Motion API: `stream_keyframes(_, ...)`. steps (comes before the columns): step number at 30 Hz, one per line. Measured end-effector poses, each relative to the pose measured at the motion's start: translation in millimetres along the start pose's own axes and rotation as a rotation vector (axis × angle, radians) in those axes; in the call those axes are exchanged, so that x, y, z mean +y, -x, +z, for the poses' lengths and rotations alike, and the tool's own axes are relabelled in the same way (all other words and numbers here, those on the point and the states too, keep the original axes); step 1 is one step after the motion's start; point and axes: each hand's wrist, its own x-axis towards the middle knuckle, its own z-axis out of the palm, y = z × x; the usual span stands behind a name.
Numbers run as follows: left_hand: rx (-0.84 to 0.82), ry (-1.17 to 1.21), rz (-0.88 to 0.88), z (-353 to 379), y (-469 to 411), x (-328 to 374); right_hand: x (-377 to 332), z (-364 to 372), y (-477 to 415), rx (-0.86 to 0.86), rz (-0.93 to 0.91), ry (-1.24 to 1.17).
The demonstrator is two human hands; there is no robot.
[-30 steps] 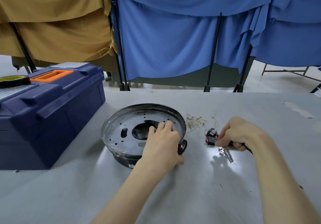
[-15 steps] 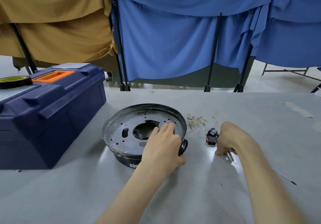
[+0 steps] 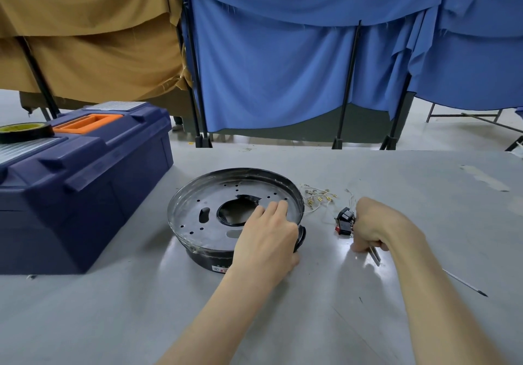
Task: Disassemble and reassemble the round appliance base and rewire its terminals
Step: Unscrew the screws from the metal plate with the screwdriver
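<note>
While the left hand (image 3: 266, 237), grip apart, steadies the base (image 3: 209, 209), the right hand (image 3: 373, 223), right of the base, grip clamped on a tool (image 3: 375, 254), should approach the switch (image 3: 345, 219) slowly.

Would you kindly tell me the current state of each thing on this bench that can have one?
Round black metal appliance base: flat on the table, under the left hand.
Left hand: fingers rest on the base.
Right hand: grips the tool.
Silver metal tool: held, tips protruding.
Small black-and-red switch: loose on the table.
White wires with brass terminals: lying loose beside the base.
Navy plastic toolbox: lid closed.
</note>
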Motion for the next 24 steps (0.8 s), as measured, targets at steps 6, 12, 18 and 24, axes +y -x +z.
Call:
stream_keyframes(6, -0.056, -0.002, -0.014, -3.0, -2.4, -1.8, -13.2, -17.3, 17.6, -0.136, -0.138, -0.305)
stream_keyframes(12, -0.044, 0.054, -0.112, -31.8, -12.8, -21.7, -24.3, -18.9, 29.2, -0.313, -0.294, -0.409)
stream_keyframes(18, 0.037, 0.334, -0.295, -74.2, -31.3, -57.3, -30.2, -16.1, 29.9, -0.302, -0.408, -0.586)
stream_keyframes(24, 0.129, 0.606, -0.323, -110.3, -38.3, -79.2, -40.1, -10.0, 26.4, -0.267, -0.526, -0.885)
